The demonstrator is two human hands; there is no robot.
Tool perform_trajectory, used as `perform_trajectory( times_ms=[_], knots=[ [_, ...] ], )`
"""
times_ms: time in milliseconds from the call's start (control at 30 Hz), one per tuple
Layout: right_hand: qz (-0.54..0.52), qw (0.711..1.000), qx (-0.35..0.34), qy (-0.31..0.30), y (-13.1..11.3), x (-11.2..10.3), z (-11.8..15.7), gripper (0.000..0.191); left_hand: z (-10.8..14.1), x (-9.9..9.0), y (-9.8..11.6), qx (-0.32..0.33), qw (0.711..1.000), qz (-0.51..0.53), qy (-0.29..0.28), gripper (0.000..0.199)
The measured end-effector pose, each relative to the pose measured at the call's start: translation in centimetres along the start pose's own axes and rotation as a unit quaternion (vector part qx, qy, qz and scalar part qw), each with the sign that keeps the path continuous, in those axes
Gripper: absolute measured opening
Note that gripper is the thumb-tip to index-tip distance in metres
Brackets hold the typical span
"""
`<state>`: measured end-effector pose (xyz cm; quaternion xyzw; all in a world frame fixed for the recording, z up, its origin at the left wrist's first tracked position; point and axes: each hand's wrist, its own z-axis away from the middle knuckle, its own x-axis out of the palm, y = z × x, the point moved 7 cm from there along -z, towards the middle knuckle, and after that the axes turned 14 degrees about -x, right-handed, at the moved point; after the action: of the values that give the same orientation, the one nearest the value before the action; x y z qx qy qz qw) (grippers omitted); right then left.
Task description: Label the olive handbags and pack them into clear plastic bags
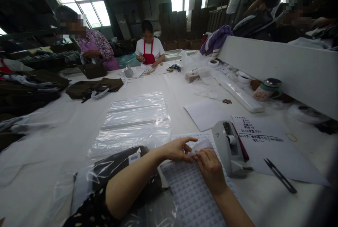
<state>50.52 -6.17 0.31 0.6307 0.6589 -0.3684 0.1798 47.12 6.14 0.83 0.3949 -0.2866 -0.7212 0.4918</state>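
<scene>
My left hand point(181, 149) holds the left side of a small white paper point(202, 146), its thumb and fingers at the edge. On the paper's near edge, my right hand point(210, 167) pinches with thumb and forefinger. Both hands are over a sheet printed with rows of small marks point(190, 191). A dark bag in clear plastic with a barcode label point(134, 158) lies beneath my left forearm. Just right of my right hand stands a grey tape dispenser point(224, 149).
Flat clear plastic bags point(134, 117) lie ahead. Black snips point(281, 176) rest on a handwritten sheet point(258, 146) at right. A lidded mug point(266, 89) stands by a white board point(277, 61). Two people work across the table; another is at far right.
</scene>
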Motion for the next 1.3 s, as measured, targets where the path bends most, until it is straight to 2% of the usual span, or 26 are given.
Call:
perform_trajectory(
  times_ms=[200, 400, 500, 600, 833, 967, 1067, 1167, 1300],
  knots=[
    [0.006, 1.0, 0.007, -0.004, 0.1, 0.1, 0.2, 0.015, 0.6, 0.2, 0.9, 0.007, 0.999, -0.031, -0.004, 0.077],
    [-0.014, 1.0, 0.013, 0.022, 0.0, -0.3, 0.4, 0.007, 0.5, 0.4, 0.7, 0.017, 1.0, -0.012, -0.013, 0.075],
    [0.0, 1.0, -0.005, 0.016, -0.2, -0.3, 0.6, 0.014, 0.3, 0.5, 0.5, 0.005, 1.0, -0.018, -0.006, 0.079],
    [0.019, 1.0, -0.013, 0.002, -0.3, -0.1, 0.7, 0.002, 0.3, 0.4, 0.6, -0.01, 1.0, -0.025, 0.007, 0.082],
    [0.006, 1.0, -0.004, 0.012, -0.3, -0.1, 0.5, 0.014, 0.7, 0.6, 1.2, 0.004, 0.999, -0.041, 0.003, 0.077],
    [-0.012, 0.999, 0.004, 0.032, -0.4, -0.6, 0.5, 0.005, 0.7, 0.7, 1.0, 0.0, 1.0, -0.03, 0.005, 0.076],
    [-0.002, 0.999, -0.008, 0.035, -0.5, -0.8, 0.7, 0.013, 0.6, 0.7, 0.8, -0.012, 0.999, -0.04, 0.017, 0.079],
    [0.014, 0.999, -0.011, 0.029, -0.5, -0.7, 0.9, 0.002, 0.7, 0.7, 1.0, -0.011, 0.999, -0.04, 0.015, 0.081],
    [0.013, 1.0, 0.002, 0.023, -0.3, -0.3, 0.9, 0.013, 1.0, 0.8, 1.4, 0.005, 0.998, -0.053, 0.014, 0.077]
  ],
)
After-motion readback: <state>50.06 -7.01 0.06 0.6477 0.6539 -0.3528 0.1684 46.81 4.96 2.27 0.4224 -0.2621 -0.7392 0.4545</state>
